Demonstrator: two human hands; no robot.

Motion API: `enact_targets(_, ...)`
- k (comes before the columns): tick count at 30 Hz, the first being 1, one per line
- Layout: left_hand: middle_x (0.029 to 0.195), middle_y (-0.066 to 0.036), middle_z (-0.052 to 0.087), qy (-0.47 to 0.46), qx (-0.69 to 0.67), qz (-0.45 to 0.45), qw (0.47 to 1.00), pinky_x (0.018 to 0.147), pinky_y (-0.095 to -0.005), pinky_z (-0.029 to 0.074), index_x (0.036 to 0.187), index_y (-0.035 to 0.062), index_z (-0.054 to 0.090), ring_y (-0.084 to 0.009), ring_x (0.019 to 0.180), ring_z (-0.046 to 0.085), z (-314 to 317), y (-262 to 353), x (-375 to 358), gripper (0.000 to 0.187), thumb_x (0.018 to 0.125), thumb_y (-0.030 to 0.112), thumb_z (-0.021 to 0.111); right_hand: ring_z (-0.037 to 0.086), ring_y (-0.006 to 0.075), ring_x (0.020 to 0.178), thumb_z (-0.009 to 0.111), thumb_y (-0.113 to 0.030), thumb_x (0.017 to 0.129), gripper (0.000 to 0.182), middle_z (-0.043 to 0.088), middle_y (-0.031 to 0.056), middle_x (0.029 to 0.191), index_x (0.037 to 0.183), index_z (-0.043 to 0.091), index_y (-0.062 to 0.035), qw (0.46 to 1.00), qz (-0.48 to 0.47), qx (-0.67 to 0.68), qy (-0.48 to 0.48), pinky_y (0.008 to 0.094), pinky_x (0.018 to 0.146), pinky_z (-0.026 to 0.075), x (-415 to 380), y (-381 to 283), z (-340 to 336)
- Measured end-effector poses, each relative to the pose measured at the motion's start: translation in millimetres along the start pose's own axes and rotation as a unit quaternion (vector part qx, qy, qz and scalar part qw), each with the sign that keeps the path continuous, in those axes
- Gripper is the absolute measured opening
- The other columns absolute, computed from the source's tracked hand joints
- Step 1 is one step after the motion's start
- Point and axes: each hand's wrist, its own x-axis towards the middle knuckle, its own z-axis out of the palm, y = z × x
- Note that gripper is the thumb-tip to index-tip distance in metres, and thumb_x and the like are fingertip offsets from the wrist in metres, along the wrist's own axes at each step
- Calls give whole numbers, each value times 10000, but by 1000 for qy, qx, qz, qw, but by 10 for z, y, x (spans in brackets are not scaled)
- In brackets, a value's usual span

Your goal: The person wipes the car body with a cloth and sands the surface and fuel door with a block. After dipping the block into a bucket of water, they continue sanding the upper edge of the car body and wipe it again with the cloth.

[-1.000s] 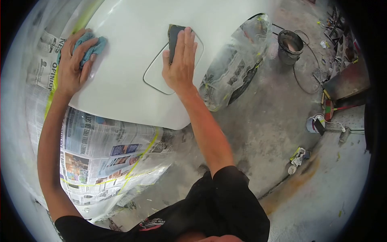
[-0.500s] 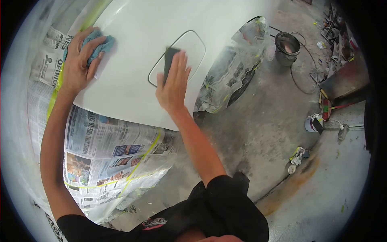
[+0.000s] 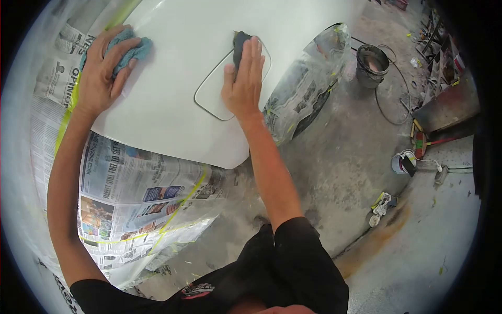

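A white car body panel (image 3: 167, 99) fills the upper middle, with a rounded fuel door (image 3: 215, 90) outlined in it. My right hand (image 3: 244, 86) presses a dark grey piece of sandpaper (image 3: 240, 44) against the upper edge of the fuel door, fingers straight and together, thumb along the side. At the panel's left edge, my left hand (image 3: 100, 73) grips a crumpled blue-green cloth (image 3: 139, 51) that rests on the white surface. Part of the cloth is hidden under the fingers.
Newspaper (image 3: 125, 178) and yellow masking tape (image 3: 183, 206) cover the bodywork below and left. Plastic sheeting covers the wheel (image 3: 308, 78) on the right. Beyond it, a black bucket (image 3: 372, 65) and a hose (image 3: 384, 107) are on the concrete floor, near clutter and a white tub (image 3: 401, 163).
My right hand has slid the sandpaper up and to the right across the fuel door. The left hand with the cloth stays nearly in place.
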Motion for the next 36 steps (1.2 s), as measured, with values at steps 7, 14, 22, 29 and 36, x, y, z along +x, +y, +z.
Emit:
enact_targets(7,1424,-167,555,-21,3,-12,1000,1139,-474,376,1274,89,651,-384,1347,494,12,-20,-20,364,910,102,650,283,473,1492,488,-267,1038,630,272,282,1620,1522,306,93,999,-3,39,32,684,1152,234,88,23,74)
enact_targets(14,1416,-160,558,-22,3,-13,1000,1121,-464,391,1264,97,655,-377,1326,507,12,-9,-11,361,903,110,663,281,482,1486,524,-235,1008,638,291,296,1605,1525,316,76,1000,1,0,10,692,1159,208,-52,186,-45)
enact_targets(22,1400,-154,566,3,5,-18,1000,1096,-453,409,1254,119,663,-368,1301,519,37,-1,-26,369,886,125,691,232,481,1504,594,-252,977,747,199,306,1634,1532,254,115,998,36,-33,38,695,1160,200,27,-138,187)
enact_targets(29,1409,-159,564,-21,3,-10,1000,1121,-471,389,1266,104,653,-378,1326,505,13,-20,-51,357,910,128,662,241,514,1483,589,-291,983,766,215,355,1603,1519,248,137,992,62,-105,19,689,1155,206,156,-244,150)
enact_targets(36,1409,-165,561,-9,-2,-11,1000,1113,-472,395,1269,101,651,-386,1318,507,18,-3,0,365,905,122,663,244,504,1488,571,-289,997,731,232,326,1612,1521,265,120,994,42,-94,-21,684,1165,193,87,-192,17)
